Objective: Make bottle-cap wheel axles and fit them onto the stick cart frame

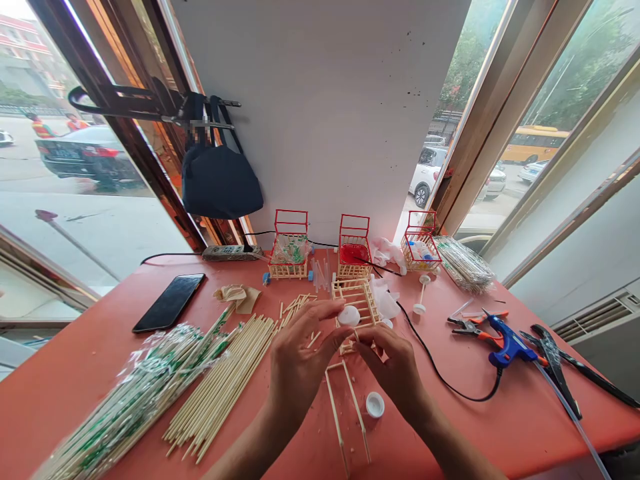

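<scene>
Fingers of the left hand [303, 343] curve round a flat, round white plastic cap [349, 315], which is pinched between thumb and forefinger at the middle of the red table [430, 427]. The right hand [393, 360] is just beside it on the right, thumb and forefinger drawn close together; its other fingers are curled out of sight, and I cannot tell whether it grips anything. Both forearms are cut off by the near edge of the view.

Just beyond the fingertips lies a ladder-like frame of pale wooden sticks [369, 298], its near end partly hidden by the hands and cap. A slim two-railed frame of pale wooden sticks [361, 420] lies between the forearms, running nearly to the near edge, with an open, hollow white plastic cap [375, 405] at its right. On the left is a row of bare pale sticks [220, 387], beside a clear-and-green plastic bundle of sticks [135, 393] cut off at the near edge; shiny wrapping blurs its contents.

Far across stand three small stick carts with red handles; the middle cart [354, 260] holds something red, hard to make out. On the right, a blue glue gun [515, 343] partly covers orange-handled metal pliers [473, 327], and its black cord [443, 380] runs leftward behind crumpled translucent white plastic [385, 298]
</scene>
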### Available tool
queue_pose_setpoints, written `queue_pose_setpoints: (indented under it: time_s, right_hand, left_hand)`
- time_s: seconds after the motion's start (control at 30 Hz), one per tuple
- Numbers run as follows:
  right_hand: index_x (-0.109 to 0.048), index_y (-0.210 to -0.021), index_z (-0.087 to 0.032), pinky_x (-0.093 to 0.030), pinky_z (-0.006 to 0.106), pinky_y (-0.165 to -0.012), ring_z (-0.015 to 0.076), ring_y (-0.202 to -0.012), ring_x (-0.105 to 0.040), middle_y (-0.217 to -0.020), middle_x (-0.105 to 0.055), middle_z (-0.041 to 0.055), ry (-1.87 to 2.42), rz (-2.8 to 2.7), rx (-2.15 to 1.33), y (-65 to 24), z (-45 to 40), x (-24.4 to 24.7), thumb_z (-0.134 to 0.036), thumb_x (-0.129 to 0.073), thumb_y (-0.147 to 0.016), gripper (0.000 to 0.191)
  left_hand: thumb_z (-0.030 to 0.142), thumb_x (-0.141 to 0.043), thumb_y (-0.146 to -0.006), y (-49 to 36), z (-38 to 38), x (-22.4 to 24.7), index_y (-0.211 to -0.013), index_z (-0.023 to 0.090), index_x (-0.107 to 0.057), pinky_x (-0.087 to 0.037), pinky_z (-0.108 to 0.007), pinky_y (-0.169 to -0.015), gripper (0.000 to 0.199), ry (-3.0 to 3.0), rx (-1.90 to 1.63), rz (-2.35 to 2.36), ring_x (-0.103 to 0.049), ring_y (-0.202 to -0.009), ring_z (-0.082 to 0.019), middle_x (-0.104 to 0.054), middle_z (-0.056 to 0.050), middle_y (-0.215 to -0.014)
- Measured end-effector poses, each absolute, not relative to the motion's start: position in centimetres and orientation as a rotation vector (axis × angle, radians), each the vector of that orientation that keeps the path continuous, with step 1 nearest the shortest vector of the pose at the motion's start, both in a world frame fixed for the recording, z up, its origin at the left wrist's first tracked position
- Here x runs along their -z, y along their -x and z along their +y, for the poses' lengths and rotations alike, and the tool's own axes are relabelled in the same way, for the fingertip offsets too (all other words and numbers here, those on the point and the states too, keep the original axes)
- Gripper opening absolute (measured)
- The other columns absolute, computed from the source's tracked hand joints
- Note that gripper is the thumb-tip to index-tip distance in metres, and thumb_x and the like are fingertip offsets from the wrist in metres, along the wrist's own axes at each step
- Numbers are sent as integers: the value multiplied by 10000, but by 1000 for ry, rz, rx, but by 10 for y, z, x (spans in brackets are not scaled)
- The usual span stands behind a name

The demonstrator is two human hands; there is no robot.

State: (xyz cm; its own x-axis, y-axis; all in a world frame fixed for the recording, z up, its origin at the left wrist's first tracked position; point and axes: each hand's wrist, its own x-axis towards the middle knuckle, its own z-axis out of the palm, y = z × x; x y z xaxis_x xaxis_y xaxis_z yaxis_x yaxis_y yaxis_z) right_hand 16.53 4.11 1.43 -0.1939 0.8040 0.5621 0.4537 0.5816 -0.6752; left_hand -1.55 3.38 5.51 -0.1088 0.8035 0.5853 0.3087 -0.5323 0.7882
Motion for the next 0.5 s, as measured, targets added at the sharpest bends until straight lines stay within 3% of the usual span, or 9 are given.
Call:
queue_pose_setpoints:
  time_s: [0.33,0.5]
  right_hand:
    - [-717,-888,-229,-477,265,-574,170,-723,-678,-864,-778,30,1003,-1827,-473,-165,41,-15,-173,-645,-946,108]
    - [-722,-894,-231,-474,262,-564,167,-702,-672,-847,-775,29,1011,-1825,-493,-164,41,-15,-183,-639,-949,111]
  left_hand:
    - [225,-762,-893,15,32,-59,-1028,269,-793,-618,-312,-830,145,-1905,-1699,1223,-748,-935,-201,-778,-29,-1040]
    - [269,-776,-889,16,32,-56,-1171,263,-719,-610,-343,-879,288,-1811,-1721,1203,-747,-967,-212,-778,-35,-1048]
